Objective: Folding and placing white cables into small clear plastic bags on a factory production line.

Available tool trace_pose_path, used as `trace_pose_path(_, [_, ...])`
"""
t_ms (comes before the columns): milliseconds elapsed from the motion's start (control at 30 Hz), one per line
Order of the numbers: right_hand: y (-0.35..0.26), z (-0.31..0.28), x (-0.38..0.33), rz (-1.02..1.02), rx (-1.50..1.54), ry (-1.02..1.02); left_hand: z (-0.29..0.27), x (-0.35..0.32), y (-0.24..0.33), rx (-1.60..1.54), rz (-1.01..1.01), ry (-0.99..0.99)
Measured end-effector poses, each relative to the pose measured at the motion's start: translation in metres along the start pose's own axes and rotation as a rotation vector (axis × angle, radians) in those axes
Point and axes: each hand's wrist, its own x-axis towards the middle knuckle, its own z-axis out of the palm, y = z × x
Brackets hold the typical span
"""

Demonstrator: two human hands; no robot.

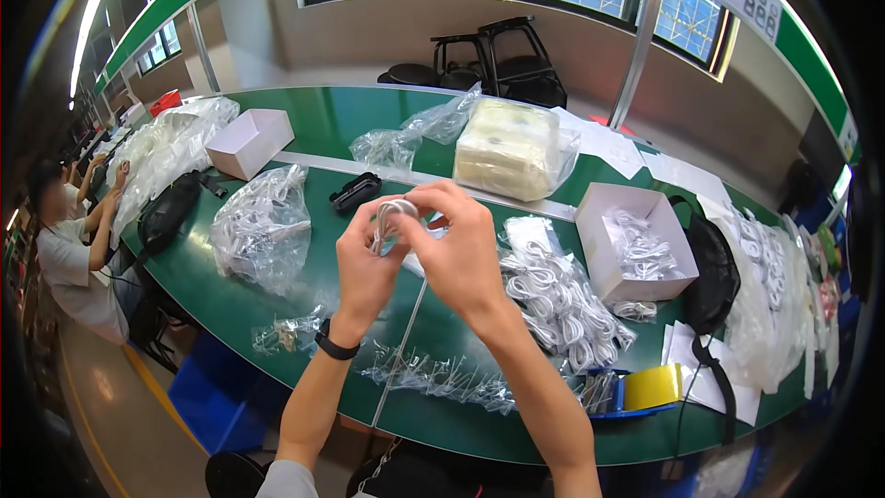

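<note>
A small coil of white cable (395,210) is held up above the middle of the green table (364,406). My left hand (361,263) has its fingers closed round the coil's left side. My right hand (458,254) pinches the same coil from the right, with the thumb across its front. Part of the coil is hidden behind the fingers. To the right of my hands lies a pile of coiled white cables (564,304). Below them, a row of thin clear plastic pieces (442,380) stretches along the table, too fine to make out exactly.
A white box (590,244) on the right holds more cables. Beyond stands a plastic-wrapped yellowish block (507,148). Bagged items (263,226), a small black object (355,192) and another white box (249,143) lie leftward. A blue tray (636,413) sits near the front edge. A person (78,258) works far left.
</note>
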Motion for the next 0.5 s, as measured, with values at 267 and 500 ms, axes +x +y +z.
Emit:
trace_pose_path(267, [-0.011, -0.042, 0.016, 0.131, 0.494, 0.14, -0.019, 0.0, -0.015, -0.039, -0.134, -0.025])
trace_pose_path(500, [-0.007, -0.035, 0.015, 0.111, 0.426, 0.045, -0.018, -0.002, -0.009, -0.133, -0.182, -0.087])
